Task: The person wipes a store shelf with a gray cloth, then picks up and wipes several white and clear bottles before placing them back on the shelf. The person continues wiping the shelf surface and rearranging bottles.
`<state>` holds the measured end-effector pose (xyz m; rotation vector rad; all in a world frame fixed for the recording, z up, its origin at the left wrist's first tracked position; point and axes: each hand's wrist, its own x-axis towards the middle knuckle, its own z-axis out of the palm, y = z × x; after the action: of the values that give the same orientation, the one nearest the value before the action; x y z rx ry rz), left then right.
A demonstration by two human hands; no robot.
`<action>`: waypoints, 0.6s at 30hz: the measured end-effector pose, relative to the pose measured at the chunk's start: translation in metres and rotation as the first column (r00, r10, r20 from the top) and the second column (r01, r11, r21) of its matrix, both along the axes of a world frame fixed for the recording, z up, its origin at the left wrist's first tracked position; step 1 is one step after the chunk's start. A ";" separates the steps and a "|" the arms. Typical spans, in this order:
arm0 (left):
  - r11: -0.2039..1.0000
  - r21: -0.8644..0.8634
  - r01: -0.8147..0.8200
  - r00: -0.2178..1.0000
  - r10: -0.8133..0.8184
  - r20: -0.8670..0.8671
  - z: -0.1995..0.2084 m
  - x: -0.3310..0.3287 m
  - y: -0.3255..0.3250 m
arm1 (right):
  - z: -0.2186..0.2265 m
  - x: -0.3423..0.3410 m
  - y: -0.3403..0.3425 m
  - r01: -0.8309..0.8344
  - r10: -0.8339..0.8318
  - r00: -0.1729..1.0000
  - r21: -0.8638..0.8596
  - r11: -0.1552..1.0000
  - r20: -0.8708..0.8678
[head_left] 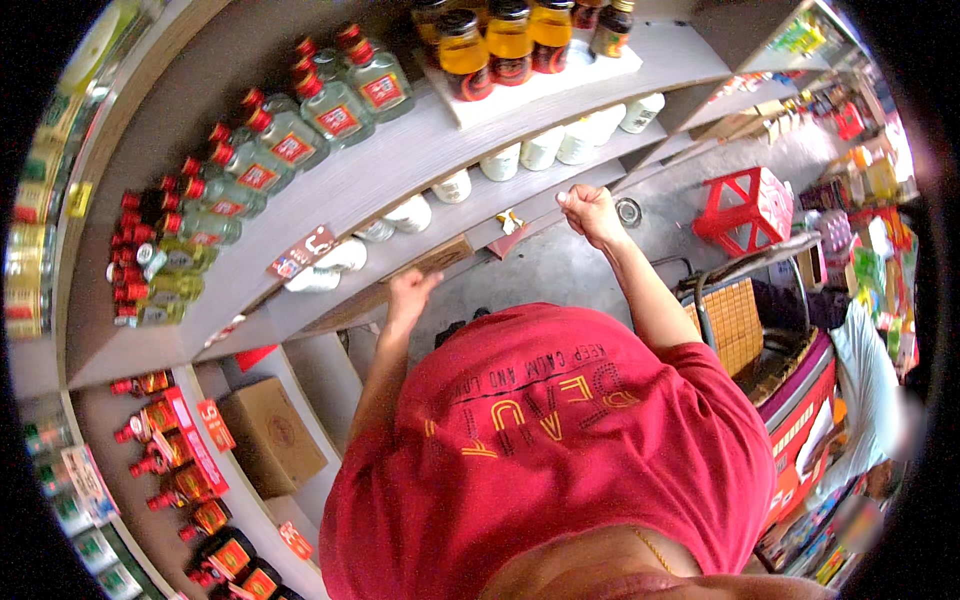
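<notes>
My left hand is held in front of the lower shelf, near a brown cardboard box. Its fingers are partly stretched out, with nothing visible in them. To the right, my right hand is closed, the thumb against the curled fingers; whatever may be inside is hidden. It is nearest to a row of white rounded containers on the shelf beyond. Between the hands, a small white and yellow item sits above a reddish tag at the low shelf's edge.
Clear bottles with red caps line the upper shelf, with amber-filled jars farther right. Dark bottles and a carton occupy the left shelves. A red plastic stool and a chair with a woven back stand right.
</notes>
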<state>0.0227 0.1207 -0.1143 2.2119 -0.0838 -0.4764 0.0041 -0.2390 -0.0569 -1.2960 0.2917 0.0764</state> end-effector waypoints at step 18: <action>0.831 0.370 0.415 0.909 -0.394 -0.134 -0.066 -0.003 0.034 | -0.004 -0.007 -0.006 -0.073 0.351 0.934 -0.929 0.362 0.063</action>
<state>0.0192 0.1549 -0.1801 2.5809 -0.4776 -0.8477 -0.0028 -0.2445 -0.0607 -2.4789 -0.1248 -0.0506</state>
